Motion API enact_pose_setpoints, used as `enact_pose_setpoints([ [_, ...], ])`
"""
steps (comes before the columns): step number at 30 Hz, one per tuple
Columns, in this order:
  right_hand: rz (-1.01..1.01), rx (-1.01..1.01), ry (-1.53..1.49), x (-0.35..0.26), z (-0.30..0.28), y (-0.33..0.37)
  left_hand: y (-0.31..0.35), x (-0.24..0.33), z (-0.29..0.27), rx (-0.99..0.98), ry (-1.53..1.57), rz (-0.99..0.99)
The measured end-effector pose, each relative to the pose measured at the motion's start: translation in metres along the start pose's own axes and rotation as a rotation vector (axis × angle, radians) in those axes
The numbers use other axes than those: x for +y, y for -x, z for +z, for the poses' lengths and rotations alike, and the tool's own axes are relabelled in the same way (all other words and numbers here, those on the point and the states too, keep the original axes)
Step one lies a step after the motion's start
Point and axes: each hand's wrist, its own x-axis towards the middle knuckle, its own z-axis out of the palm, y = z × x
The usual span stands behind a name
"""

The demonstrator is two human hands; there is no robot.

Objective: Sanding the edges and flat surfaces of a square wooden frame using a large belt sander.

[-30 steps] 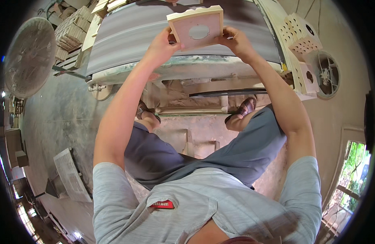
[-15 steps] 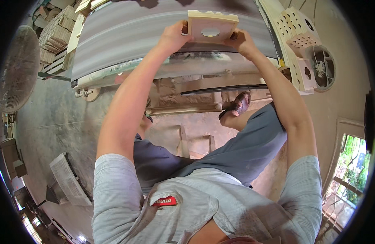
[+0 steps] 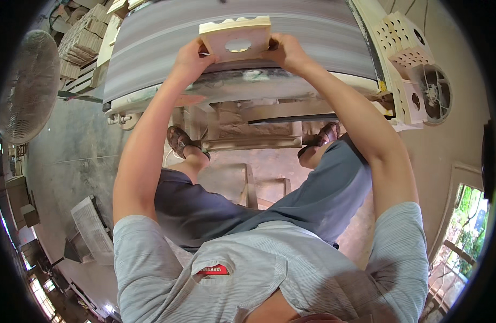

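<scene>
A pale wooden block point(image 3: 236, 39) with a round hole in its face lies flat on a wide grey sanding belt point(image 3: 151, 48). My left hand point(image 3: 188, 60) grips the block's left edge. My right hand point(image 3: 286, 51) grips its right edge. Both arms reach forward from the lower edge of the view. I am seated, with my sandalled feet resting on the machine's frame below the belt.
A stack of similar pale holed wooden pieces point(image 3: 401, 51) stands right of the belt, beside a round fan guard point(image 3: 435, 94). A large standing fan point(image 3: 28, 86) is at the left, with stacked wooden boards point(image 3: 81, 43) behind it. A flat slatted panel point(image 3: 92, 226) lies on the concrete floor.
The view has tilted down a little, so the block and both hands sit lower in the picture. Both hands keep their grip on the block against the belt.
</scene>
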Motion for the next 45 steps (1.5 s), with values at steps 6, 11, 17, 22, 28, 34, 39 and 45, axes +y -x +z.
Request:
enact_pose_setpoints([
  [6,-0.018,0.009,0.073,0.022,-0.023,0.009,0.005,0.034,0.017,-0.002,-0.073,-0.041],
  [11,0.019,0.003,-0.024,0.042,-0.085,0.041,-0.022,0.08,0.064,-0.041,-0.082,0.079],
  [17,0.098,0.071,-0.068,0.05,-0.098,0.049,-0.035,0.084,0.077,-0.061,-0.11,0.065],
  [22,-0.068,0.04,-0.021,0.043,-0.049,0.018,-0.019,0.049,0.036,-0.059,-0.08,0.005],
  [28,-0.021,0.031,0.071,-0.015,0.026,-0.008,0.02,-0.004,-0.023,0.028,0.024,-0.048],
  [34,0.008,0.037,-0.04,-0.053,0.048,-0.011,0.042,0.007,-0.052,0.116,-0.008,-0.123],
  [39,0.059,-0.068,-0.43,-0.105,-0.003,0.008,0.059,0.078,-0.069,0.285,0.709,-0.063],
  [45,0.371,-0.107,-0.991,-0.144,-0.027,0.052,0.07,0.13,-0.045,0.299,1.006,-0.011],
])
